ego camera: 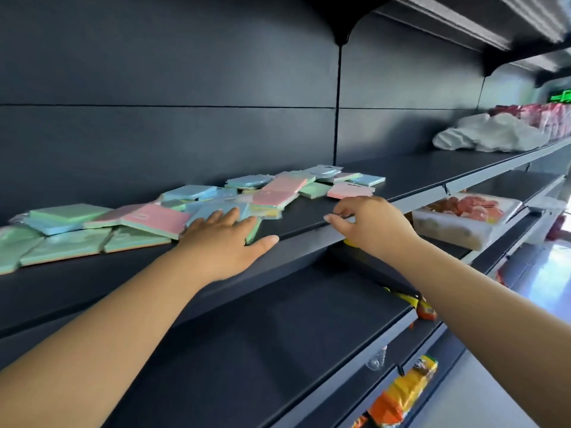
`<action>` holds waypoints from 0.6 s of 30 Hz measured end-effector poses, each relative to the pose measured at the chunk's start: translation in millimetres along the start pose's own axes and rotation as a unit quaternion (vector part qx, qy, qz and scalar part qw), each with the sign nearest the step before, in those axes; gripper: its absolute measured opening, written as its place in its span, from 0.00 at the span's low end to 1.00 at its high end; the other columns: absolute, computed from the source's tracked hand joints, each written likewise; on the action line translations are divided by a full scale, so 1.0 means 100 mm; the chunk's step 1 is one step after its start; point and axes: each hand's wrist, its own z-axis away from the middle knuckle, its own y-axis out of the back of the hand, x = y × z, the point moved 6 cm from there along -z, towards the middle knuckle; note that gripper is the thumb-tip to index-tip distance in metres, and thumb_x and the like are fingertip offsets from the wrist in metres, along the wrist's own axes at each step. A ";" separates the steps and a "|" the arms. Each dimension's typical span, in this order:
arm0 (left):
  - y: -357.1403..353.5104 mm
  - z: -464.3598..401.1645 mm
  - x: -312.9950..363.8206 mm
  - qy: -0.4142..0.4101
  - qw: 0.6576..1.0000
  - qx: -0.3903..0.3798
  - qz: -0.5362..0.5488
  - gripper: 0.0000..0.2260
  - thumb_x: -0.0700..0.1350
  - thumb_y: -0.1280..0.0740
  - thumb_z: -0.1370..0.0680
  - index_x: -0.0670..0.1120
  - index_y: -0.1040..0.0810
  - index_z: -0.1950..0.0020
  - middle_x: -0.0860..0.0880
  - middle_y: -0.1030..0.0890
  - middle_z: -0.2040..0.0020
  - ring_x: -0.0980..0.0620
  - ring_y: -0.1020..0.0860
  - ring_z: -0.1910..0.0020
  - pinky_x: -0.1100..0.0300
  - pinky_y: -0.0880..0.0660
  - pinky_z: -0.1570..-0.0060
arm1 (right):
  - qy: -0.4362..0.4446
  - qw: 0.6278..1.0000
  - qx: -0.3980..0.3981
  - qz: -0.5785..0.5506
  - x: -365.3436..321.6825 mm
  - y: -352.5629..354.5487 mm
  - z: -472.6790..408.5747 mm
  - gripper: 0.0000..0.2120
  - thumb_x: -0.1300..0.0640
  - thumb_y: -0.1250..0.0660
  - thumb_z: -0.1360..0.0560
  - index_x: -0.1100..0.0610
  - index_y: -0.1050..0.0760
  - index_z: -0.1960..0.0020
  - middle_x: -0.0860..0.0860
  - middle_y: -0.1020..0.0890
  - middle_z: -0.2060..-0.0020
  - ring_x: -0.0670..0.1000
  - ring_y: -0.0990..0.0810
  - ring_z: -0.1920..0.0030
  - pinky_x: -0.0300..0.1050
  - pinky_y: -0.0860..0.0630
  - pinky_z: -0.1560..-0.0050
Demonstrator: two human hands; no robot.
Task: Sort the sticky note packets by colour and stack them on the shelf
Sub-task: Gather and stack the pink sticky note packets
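Head view: sticky note packets [197,205] scattered unsorted along the shelf [312,217].
Left hand [227,242] flat, open on blue packet; right hand [367,222] loosely curled, empty. Probably light, stiff, film-slick; best pinched at edges.

A dark metal shelf [401,177] runs from the left edge off to the far right. Sticky note packets [272,193] lie scattered along its middle, pink, blue and green ones overlapping loosely. At the left end a row of green packets [65,245] sits flat, side by side, near the front lip. Far right, crumpled white plastic bags [488,135] rest on the same board, with pink wrapped goods [547,118] just behind them. The left hand [225,242] lies flat on the shelf at the packets' edge.
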 end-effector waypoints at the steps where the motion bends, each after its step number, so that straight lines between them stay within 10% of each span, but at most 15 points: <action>1: 0.01 -0.03 0.00 0.008 1.000 -0.015 0.011 0.30 0.66 0.59 0.24 0.56 0.51 0.24 0.51 0.53 0.22 0.48 0.52 0.24 0.49 0.50 0.28 | 0.005 1.000 -0.011 -0.006 0.01 -0.05 -0.13 0.17 0.43 0.42 0.23 0.52 0.24 0.43 0.52 0.19 0.48 0.53 0.23 0.48 0.45 0.26 0.51; 12: 0.04 -0.43 -0.01 0.099 0.992 -0.045 0.071 0.25 0.65 0.56 0.24 0.60 0.48 0.27 0.53 0.52 0.23 0.51 0.52 0.24 0.51 0.51 0.28 | -0.115 0.982 -0.140 -0.046 0.92 -0.53 -1.11 0.37 0.32 0.43 0.28 0.55 0.38 0.29 0.56 0.33 0.30 0.59 0.37 0.30 0.54 0.38 0.34; 18: 0.09 -0.64 0.29 0.106 0.989 -0.055 0.092 0.28 0.65 0.56 0.24 0.58 0.48 0.25 0.57 0.55 0.23 0.56 0.59 0.24 0.54 0.56 0.27 | 0.006 0.982 -0.161 -0.096 0.83 -0.60 -1.20 0.41 0.33 0.37 0.32 0.54 0.41 0.27 0.56 0.35 0.29 0.59 0.38 0.29 0.51 0.39 0.32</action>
